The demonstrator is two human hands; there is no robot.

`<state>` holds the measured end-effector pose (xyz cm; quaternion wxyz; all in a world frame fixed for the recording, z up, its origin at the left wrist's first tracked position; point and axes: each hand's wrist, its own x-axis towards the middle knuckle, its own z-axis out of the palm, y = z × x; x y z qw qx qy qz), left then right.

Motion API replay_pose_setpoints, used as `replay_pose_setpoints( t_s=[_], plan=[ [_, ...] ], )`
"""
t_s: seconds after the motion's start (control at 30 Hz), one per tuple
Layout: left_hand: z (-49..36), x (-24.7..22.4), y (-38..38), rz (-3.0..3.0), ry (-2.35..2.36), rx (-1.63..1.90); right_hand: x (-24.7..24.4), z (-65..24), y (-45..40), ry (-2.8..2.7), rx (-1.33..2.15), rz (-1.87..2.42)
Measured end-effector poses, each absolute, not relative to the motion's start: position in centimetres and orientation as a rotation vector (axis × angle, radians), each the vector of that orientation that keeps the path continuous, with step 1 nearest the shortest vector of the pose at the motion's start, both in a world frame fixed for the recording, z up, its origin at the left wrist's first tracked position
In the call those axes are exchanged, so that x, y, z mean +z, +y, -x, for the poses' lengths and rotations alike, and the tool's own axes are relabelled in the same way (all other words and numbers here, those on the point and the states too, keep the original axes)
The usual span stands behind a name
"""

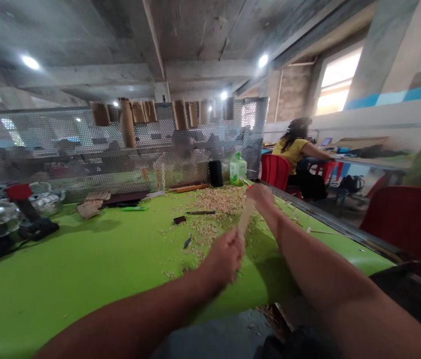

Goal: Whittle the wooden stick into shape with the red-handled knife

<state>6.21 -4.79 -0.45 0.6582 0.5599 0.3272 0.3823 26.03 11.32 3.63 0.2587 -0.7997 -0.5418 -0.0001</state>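
Over green table [83, 289] | left hand [224, 258] and right hand [260, 195] pinching pale wood strip [246, 217] | bottle [237, 168] label unreadable

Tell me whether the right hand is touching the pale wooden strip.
Touching: the head view shows the right hand closed around the strip's upper end.

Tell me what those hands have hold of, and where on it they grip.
The left hand and right hand both hold a pale wooden strip: the left grips its near end, the right its far end, with the middle showing between them.
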Motion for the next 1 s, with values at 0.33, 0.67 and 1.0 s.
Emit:
replay_pose_setpoints(
  t_s=[0.33,0.67,1.0],
  plan=[
    [-3.4,0.8,1.6,-1.166,0.811,1.253,1.7,-22.2,11.4,-1.677,-0.028,1.999],
    [-3.0,0.8,2.4,-1.306,0.898,1.315,1.7,-19.5,9.7,-1.693,0.234,1.454],
    [-2.9,-0.3,2.8,-1.645,0.846,1.213,1.4,-18.2,8.1,-1.461,1.136,0.735]
  ],
)
